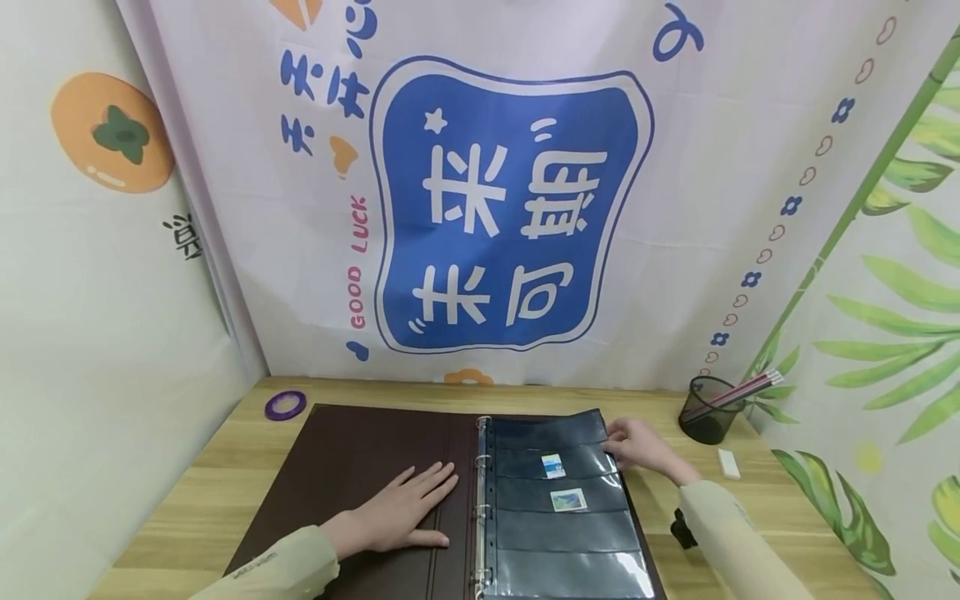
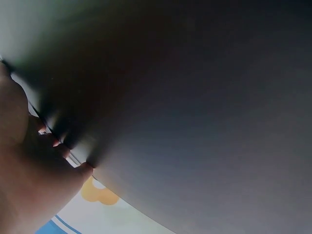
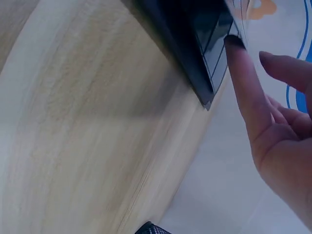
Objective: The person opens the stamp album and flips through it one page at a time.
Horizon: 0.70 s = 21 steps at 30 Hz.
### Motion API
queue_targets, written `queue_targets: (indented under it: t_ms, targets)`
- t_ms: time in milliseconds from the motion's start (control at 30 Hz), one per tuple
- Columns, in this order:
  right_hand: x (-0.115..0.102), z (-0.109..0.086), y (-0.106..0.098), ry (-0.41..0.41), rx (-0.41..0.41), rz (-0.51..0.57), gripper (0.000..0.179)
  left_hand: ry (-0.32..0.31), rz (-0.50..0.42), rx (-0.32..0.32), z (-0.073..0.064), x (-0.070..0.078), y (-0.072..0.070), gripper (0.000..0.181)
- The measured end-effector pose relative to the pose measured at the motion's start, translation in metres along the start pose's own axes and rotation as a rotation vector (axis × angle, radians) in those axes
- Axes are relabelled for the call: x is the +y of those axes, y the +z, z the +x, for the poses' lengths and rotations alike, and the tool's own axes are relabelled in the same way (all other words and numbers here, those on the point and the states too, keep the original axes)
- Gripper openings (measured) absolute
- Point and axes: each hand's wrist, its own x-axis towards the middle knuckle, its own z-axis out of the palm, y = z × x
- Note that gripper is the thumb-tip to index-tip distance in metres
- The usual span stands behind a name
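A dark brown ring binder album [image 1: 360, 442] lies spread on the table. On its right side a black page with clear pockets [image 1: 562, 533] holds two small stamps, one upright [image 1: 552, 466] and one wide [image 1: 568, 499]. My left hand [image 1: 405, 508] rests flat on the bare left cover, fingers spread. My right hand [image 1: 641, 443] is at the page's upper right edge. The right wrist view shows one fingertip [image 3: 235, 43] touching the page edge, and another digit standing apart from it. The page's upper right corner is slightly raised.
A purple tape roll [image 1: 286, 406] lies at the back left of the table. To the right stands a black mesh pen cup [image 1: 707, 410] with pencils, near a white eraser [image 1: 728, 464]. A small black object [image 1: 682, 529] is partly hidden by my right sleeve. Printed curtains hang behind.
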Motion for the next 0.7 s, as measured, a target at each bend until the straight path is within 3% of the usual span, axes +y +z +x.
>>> queue_targets:
  t_ms: [133, 267, 467, 700]
  targets:
    - [0.001, -0.006, -0.006, 0.02, -0.092, 0.055, 0.02, -0.01, 0.0, -0.008, 0.001, -0.001, 0.002, 0.087]
    - [-0.001, -0.01, -0.01, 0.034, -0.176, 0.129, 0.022, -0.02, 0.004, -0.008, 0.001, -0.002, 0.004, 0.087]
    - [-0.011, -0.008, -0.014, 0.052, -0.168, 0.196, 0.019, -0.019, 0.011, -0.004, 0.001, -0.002, 0.006, 0.086]
    - [-0.038, -0.008, -0.027, 0.053, -0.145, 0.224, 0.028, -0.008, 0.013, 0.008, 0.0, -0.003, 0.005, 0.085]
